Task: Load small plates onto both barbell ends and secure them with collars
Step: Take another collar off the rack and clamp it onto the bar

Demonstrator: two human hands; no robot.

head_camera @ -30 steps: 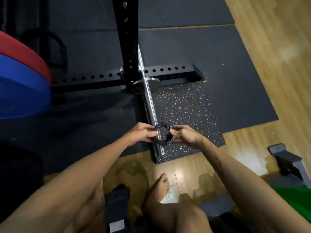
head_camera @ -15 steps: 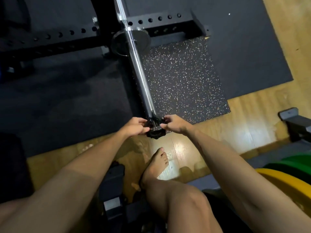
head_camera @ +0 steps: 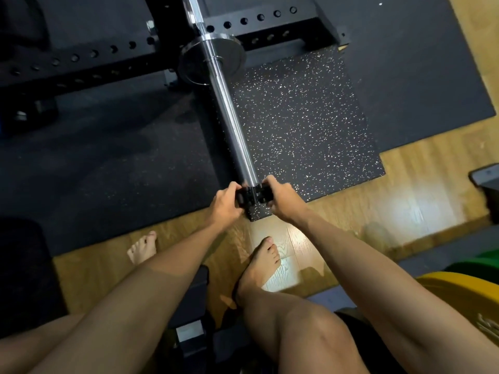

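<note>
Fingers of left hand (head_camera: 224, 205) and right hand (head_camera: 280, 202) clamped on black collar (head_camera: 252, 197) at barbell sleeve (head_camera: 229, 114) tip.

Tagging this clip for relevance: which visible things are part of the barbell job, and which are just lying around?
In the job:
- black collar, at the sleeve's tip
- barbell sleeve
- left hand and right hand, both gripping the collar

Lying about:
- yellow plate
- green plate
- speckled mat
- rack base

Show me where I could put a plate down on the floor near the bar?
The speckled mat, right of the bar, is bare. So is the wood floor between that mat and the yellow plate. It is crowded at the bar's end, where both hands grip the collar.
</note>
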